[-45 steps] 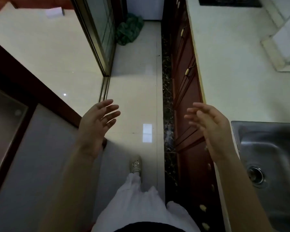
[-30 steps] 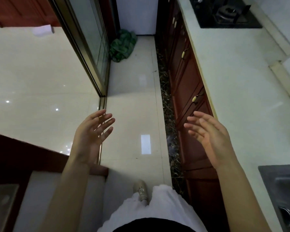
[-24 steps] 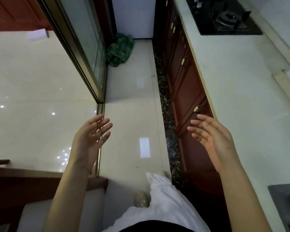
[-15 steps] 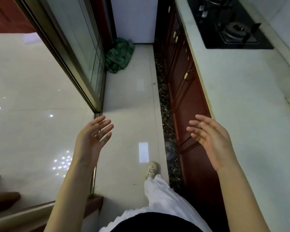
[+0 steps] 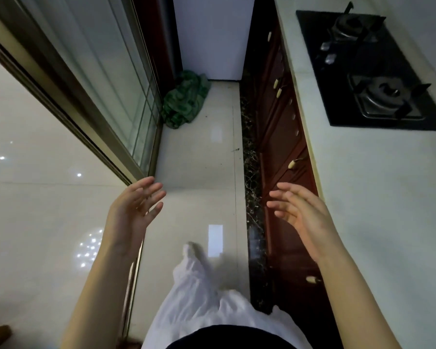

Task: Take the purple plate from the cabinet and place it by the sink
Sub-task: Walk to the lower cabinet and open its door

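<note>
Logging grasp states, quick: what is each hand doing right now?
Left hand: open, fingers spread, holding nothing.
Right hand: open, fingers spread, holding nothing.

A single wide-angle head view looks steeply down the narrow kitchen floor point(image 5: 199, 172) — desk point(image 5: 375, 197) running along the right, glass door point(image 5: 91, 79) left — with both arms close below.

Both bare forearms reach forward at about the same height, well apart. The left hand point(image 5: 134, 210) is open, palm turned inward toward the right, fingers point(image 5: 149, 187) spread loosely and pointing forward. The right hand point(image 5: 302, 217) mirrors it, palm facing left, fingers slightly curled and parted. Neither hand holds or touches anything.
</note>
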Tool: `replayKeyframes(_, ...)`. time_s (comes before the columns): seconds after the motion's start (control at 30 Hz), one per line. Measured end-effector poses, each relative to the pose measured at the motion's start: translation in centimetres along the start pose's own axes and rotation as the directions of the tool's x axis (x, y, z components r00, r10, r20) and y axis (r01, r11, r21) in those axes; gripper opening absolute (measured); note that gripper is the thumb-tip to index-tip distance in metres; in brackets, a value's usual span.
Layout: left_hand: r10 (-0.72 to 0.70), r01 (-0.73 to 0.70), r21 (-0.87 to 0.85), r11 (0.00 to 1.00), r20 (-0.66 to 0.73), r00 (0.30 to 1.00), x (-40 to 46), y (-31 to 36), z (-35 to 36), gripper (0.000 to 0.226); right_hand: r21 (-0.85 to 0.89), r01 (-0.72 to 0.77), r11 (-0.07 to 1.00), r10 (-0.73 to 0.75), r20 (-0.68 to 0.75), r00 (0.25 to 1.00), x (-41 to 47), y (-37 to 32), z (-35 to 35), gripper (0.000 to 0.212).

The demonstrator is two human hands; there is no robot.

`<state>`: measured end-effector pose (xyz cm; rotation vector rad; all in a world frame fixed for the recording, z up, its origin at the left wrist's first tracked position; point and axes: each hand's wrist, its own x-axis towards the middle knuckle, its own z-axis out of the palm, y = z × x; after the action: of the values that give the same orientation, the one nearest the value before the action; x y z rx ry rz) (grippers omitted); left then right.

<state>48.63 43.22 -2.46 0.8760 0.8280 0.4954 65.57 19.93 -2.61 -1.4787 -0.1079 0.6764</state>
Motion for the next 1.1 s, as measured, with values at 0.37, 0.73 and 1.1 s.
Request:
replayKeyframes(0.37, 0.003, -0.004, 0.04, 0.999, 0.034, 0.999, 19.6, 7.7, 4.0, 0.026, 0.015, 0.015, 1.0, -0.014, -0.086, 0.996, 18.1, -4.7, 6.5, 0.023)
replayKeyframes(0.73, -0.057, 0.051, 0.056, 0.997, 0.101, 0.993, 35.4, 14.5, 9.2, 0.026, 0.024, 0.027, 0.999, -0.022, -0.193, 0.981, 31.8, -9.4, 10.2, 0.021)
replayKeyframes(1.1, -0.053, 0.051, 0.043, 0.998, 0.046, 0.998, 50.2, 17.4, 18.3, 0.028, 0.011, 0.024, 1.0, -0.022, -0.141, 0.99, 50.4, -16.1, 10.7, 0.021)
